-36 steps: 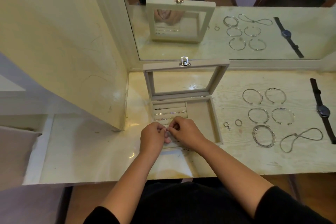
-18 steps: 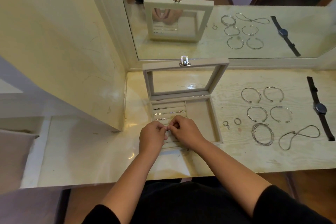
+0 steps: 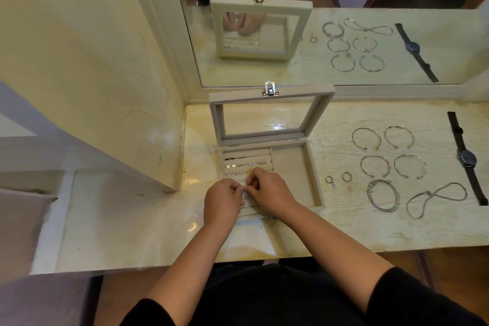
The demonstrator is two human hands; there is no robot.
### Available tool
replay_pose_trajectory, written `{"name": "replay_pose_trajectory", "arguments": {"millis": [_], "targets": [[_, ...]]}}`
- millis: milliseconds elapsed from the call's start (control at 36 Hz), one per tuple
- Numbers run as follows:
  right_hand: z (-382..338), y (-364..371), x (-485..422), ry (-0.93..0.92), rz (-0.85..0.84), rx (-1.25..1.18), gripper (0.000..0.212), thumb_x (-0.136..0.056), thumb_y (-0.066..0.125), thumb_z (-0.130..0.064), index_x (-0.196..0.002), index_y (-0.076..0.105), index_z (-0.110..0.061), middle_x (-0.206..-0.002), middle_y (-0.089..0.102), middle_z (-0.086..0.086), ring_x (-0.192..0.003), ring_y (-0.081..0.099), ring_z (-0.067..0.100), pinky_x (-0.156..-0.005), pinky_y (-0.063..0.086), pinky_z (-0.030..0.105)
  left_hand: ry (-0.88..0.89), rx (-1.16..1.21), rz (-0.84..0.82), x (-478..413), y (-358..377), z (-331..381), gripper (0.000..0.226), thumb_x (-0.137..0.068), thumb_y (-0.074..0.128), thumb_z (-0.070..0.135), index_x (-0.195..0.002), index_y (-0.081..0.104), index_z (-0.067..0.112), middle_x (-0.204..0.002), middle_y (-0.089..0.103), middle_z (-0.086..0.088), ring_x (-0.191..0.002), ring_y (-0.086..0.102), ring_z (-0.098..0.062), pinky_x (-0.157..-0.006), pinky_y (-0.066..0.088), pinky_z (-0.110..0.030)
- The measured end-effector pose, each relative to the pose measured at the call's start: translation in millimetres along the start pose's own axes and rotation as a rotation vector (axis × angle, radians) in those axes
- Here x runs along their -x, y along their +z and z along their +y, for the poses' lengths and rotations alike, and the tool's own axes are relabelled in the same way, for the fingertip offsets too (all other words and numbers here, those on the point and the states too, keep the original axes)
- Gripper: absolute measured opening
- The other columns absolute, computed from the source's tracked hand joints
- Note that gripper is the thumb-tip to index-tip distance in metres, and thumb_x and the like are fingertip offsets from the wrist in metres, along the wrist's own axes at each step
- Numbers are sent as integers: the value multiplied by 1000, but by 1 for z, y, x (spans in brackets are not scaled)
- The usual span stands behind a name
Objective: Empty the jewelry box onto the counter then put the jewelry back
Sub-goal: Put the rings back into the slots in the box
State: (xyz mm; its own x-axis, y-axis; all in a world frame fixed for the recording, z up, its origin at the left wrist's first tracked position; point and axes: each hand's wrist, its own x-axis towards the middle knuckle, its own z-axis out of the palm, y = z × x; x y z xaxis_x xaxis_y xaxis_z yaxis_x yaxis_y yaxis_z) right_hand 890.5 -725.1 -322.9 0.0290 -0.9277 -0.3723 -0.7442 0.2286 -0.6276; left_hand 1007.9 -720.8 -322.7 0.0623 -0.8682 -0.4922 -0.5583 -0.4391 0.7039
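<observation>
Left hand (image 3: pixel 223 202) and right hand (image 3: pixel 270 190) both pinch a tiny piece (image 3: pixel 245 188), too small to make out, over the box (image 3: pixel 315 174) by the front edge of the counter (image 3: pixel 132 219).

Left grip (image 3: pixel 223 204) and right grip (image 3: pixel 270 190) meet, fingers curled, tips pinched together.

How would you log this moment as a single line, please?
hands: left hand and right hand pinch small item together | place: over jewelry box, lid open | counter: bracelets, necklace, watch, two rings
</observation>
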Motion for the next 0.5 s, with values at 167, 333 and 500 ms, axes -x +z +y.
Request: {"name": "replay_pose_trajectory", "arguments": {"millis": [167,333,500], "targets": [[0,0,0,-7,-7,1,16,-87,59,-19,-98,59,-8,-94,67,9,-91,59,24,-69,35,26,20,20,15,1,0,0,13,-91,52,13,-83,63,13,-56,59,3,-45,50,-11,-57,47,-28],[3,-4,4,11,10,-170,9,-88,56,-10,-94,60,-5,-76,57,0,-72,51,16,-62,33,20,43,95,82,0,-1,1,23,-95,41,10,-99,63,9,-63,56,2,-50,49,-12,-44,39,-9],[9,-10,7,19,75,-248,9,-88,52,-9,-92,60,-8,-67,51,-6,-62,47,10,-54,32,16,66,182,47,3,7,11,25,-97,35,7,-102,60,8,-63,53,4,-47,47,-10,-41,37,-7]]}}
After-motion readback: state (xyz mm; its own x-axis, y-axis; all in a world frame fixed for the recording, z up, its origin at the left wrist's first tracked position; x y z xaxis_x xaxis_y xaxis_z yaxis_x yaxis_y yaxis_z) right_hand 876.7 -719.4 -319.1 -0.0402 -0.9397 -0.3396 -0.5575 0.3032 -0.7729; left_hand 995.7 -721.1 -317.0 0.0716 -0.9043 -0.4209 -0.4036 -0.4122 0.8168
